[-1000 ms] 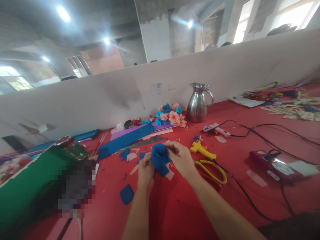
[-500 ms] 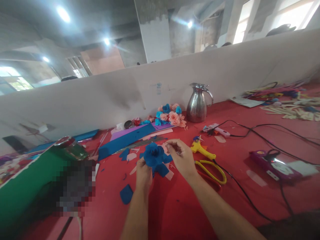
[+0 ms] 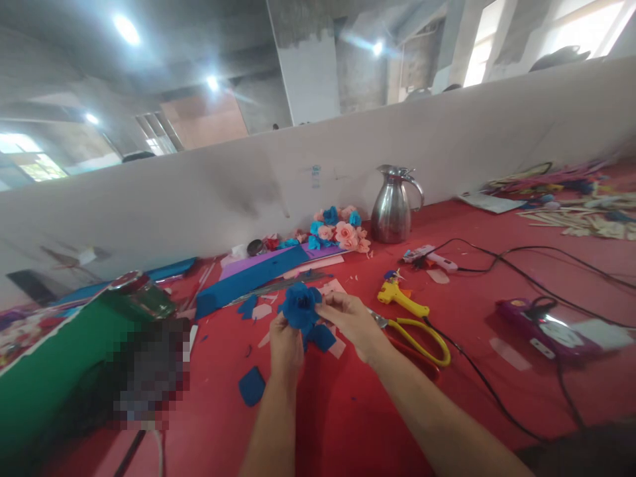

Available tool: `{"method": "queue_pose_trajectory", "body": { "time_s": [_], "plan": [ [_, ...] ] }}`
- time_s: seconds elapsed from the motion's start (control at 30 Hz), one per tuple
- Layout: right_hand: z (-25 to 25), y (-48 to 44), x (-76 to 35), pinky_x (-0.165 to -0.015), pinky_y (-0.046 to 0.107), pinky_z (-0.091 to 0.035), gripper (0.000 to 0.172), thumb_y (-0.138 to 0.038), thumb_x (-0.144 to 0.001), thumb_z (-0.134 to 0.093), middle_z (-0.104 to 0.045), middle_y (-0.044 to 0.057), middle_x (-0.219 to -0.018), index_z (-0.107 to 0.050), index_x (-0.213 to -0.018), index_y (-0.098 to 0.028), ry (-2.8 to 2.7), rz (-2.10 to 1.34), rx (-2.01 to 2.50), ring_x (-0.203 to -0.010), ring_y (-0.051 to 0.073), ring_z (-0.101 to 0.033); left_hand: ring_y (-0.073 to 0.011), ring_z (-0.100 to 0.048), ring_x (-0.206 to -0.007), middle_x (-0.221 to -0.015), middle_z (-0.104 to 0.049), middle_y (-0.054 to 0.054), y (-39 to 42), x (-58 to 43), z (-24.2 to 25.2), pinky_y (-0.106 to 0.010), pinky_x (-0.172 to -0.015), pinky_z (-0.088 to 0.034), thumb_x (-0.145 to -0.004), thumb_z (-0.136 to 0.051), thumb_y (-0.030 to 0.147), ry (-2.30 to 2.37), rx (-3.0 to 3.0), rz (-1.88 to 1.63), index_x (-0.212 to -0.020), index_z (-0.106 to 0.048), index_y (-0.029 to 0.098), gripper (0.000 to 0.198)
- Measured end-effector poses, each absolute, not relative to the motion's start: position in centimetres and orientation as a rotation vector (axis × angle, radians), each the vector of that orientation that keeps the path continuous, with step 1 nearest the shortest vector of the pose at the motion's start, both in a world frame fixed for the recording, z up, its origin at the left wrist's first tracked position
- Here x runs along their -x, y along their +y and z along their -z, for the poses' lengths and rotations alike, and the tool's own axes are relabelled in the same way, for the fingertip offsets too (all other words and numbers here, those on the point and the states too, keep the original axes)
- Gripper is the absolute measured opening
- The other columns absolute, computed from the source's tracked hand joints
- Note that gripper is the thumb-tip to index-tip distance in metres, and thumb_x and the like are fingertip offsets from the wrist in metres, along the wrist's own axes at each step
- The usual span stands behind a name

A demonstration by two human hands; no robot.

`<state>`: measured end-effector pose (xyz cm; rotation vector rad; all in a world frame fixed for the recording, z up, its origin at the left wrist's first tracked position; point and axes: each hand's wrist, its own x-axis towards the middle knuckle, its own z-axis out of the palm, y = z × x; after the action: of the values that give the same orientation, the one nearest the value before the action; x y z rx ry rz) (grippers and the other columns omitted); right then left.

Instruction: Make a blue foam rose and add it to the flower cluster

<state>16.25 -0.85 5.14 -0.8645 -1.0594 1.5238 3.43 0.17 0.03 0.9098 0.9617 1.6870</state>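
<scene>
A blue paper flower (image 3: 299,306) with layered petals and a dark centre is held up over the red table. My left hand (image 3: 285,341) is closed around its base from below; the fingers behind the bloom are partly hidden. At the flower's right edge, my right hand (image 3: 350,321) pinches a petal between thumb and fingertips. Below the bloom lie loose blue petals (image 3: 322,338) and pink paper scraps. One more blue petal (image 3: 252,386) rests left of my left forearm. Scissors with yellow and red handles (image 3: 422,339) lie just right of my right hand.
A yellow glue gun (image 3: 402,298) and a pink-white one (image 3: 431,257) lie to the right with cords. Behind stand a steel jug (image 3: 392,212) and a heap of paper flowers (image 3: 342,228). A blue paper strip (image 3: 253,281) and a glass jar (image 3: 149,295) are left.
My right hand has moved left from beside the flower to its edge and now grips a petal there. The flower has shifted slightly left in my left hand.
</scene>
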Motion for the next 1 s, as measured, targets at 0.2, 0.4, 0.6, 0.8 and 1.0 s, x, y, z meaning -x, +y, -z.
{"method": "queue_pose_trajectory", "body": {
  "time_s": [0.2, 0.4, 0.6, 0.8, 1.0],
  "plan": [
    [-4.59, -0.38, -16.28, -0.053, 0.025, -0.040, 0.024, -0.038, -0.059, -0.072, -0.057, -0.002, -0.058, -0.059, -0.062, -0.017, -0.952, -1.409, 0.877, -0.054, 0.012, -0.051, -0.0069, -0.042, -0.047, -0.052, -0.055, 0.004, -0.47, -3.76, -0.88, -0.018, -0.046, -0.034, -0.063, -0.073, 0.022, 1.062, -1.033, -1.605, -0.064, -0.067, 0.015, 0.009],
    [-4.64, -0.38, -16.42, -0.056, 0.024, -0.042, 0.023, -0.038, -0.061, -0.070, -0.060, -0.001, -0.061, -0.062, -0.066, -0.017, -0.937, -1.414, 0.827, -0.057, 0.011, -0.052, -0.0078, -0.043, -0.050, -0.053, -0.055, 0.002, -0.66, -3.60, -0.63, -0.020, -0.050, -0.038, -0.065, -0.072, 0.023, 1.082, -1.097, -1.578, -0.056, -0.064, 0.014, 0.015],
    [-4.73, -0.55, -16.46, -0.056, 0.024, -0.042, 0.019, -0.026, -0.055, -0.073, -0.060, -0.002, -0.059, -0.064, -0.069, -0.017, -0.965, -1.420, 0.823, -0.055, 0.011, -0.052, -0.0088, -0.047, -0.055, -0.056, -0.058, 0.001, -0.46, -3.50, -0.42, -0.020, -0.053, -0.040, -0.068, -0.070, 0.025, 1.057, -1.086, -1.594, -0.057, -0.065, 0.014, 0.016],
    [-4.91, -0.75, -16.35, -0.057, 0.026, -0.043, 0.013, -0.025, -0.060, -0.067, -0.062, -0.001, -0.063, -0.065, -0.070, -0.017, -0.998, -1.240, 0.884, -0.057, 0.012, -0.054, -0.0107, -0.051, -0.059, -0.059, -0.060, 0.001, -0.13, -3.38, -0.30, -0.022, -0.056, -0.044, -0.060, -0.075, 0.021, 1.012, -1.047, -1.616, -0.057, -0.067, 0.015, 0.010],
    [-4.92, -0.86, -16.35, -0.059, 0.026, -0.045, 0.019, -0.027, -0.060, -0.066, -0.064, 0.000, -0.069, -0.064, -0.078, -0.018, -0.978, -1.320, 0.846, -0.063, 0.014, -0.057, -0.0059, -0.042, -0.047, -0.048, -0.054, 0.004, -0.03, -3.61, -0.72, -0.019, -0.048, -0.038, -0.056, -0.078, 0.023, 0.987, -0.950, -1.665, -0.050, -0.063, 0.015, 0.018]
  ]
}}
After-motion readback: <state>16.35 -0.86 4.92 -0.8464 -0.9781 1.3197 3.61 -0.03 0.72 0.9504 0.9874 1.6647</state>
